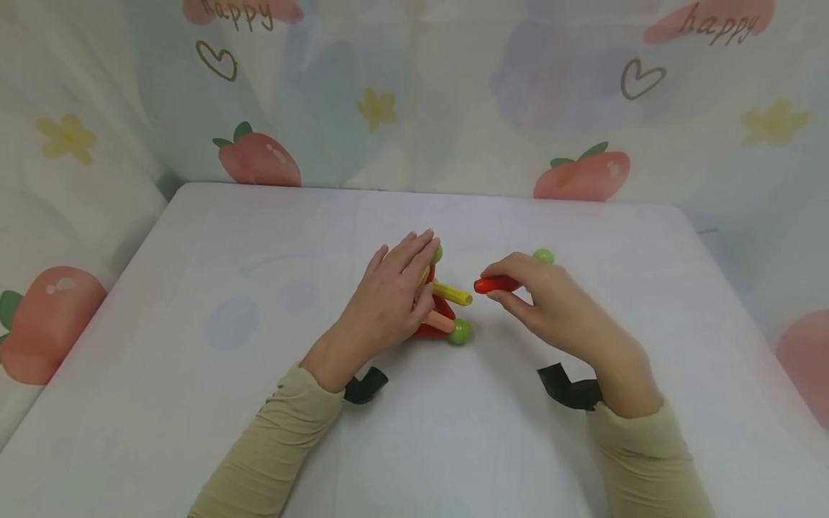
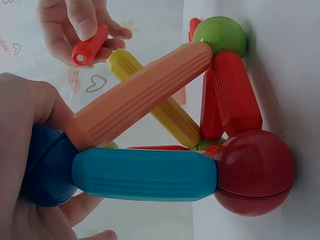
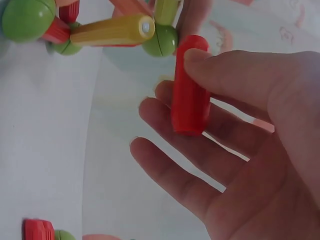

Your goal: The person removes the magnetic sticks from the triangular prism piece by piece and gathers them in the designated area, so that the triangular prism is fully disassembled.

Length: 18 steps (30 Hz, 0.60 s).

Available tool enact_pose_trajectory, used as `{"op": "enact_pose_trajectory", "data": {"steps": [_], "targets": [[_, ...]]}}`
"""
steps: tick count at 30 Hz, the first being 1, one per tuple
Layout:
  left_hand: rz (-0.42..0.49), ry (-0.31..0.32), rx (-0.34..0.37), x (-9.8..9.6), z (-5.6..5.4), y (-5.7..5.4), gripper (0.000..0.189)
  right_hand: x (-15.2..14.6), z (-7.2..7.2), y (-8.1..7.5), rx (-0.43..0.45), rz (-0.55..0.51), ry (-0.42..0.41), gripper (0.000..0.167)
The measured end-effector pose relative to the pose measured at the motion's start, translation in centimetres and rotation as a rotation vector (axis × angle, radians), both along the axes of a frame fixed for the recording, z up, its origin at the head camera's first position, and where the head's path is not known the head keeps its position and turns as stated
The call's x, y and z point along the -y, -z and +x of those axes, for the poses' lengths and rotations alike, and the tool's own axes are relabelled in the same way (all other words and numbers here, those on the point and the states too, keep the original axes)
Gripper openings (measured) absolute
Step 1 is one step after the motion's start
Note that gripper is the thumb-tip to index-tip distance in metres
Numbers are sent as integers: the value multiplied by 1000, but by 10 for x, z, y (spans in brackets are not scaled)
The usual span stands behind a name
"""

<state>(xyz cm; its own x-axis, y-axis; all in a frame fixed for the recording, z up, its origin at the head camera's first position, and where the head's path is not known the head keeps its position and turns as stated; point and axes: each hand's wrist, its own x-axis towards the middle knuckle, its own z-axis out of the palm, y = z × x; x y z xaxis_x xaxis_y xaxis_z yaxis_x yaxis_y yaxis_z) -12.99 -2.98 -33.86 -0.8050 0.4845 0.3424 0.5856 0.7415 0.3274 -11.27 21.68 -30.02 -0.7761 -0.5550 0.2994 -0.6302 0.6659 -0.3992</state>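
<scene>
My left hand (image 1: 395, 298) rests over a magnetic ball-and-stick frame, its thumb and fingers gripping the blue ball (image 2: 47, 167) at the top. From that ball a teal stick (image 2: 145, 175) runs down to a dark red ball (image 2: 257, 172), and a peach stick (image 2: 145, 95) to a green ball (image 2: 220, 36). Red sticks (image 2: 237, 95) form part of the base. A yellow stick (image 1: 453, 293) juts out with one end free. To the right, my right hand (image 1: 550, 302) pinches a red stick (image 3: 191, 90) between thumb and fingers, one end facing the yellow stick, a gap between them.
Beyond my right hand, a green ball (image 1: 543, 255) lies on the white table (image 1: 194, 432); a red piece (image 3: 37, 230) is beside it in the right wrist view. Black straps (image 1: 570, 388) show by both wrists. A printed curtain (image 1: 440, 93) rises behind the table.
</scene>
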Motion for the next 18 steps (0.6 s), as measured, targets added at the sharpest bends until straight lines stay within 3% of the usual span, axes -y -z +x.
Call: {"op": "enact_pose_trajectory", "data": {"steps": [7,12,18], "targets": [[-1,-3,-13,-1,0,0,57,-12,-3,-1,-15,8,109,26],[-4,-2,-10,-1,0,0,56,-17,-4,-3,72,58,202,27],[-1,0,-1,0,0,1,56,-29,-10,2,169,111,251,26]]}}
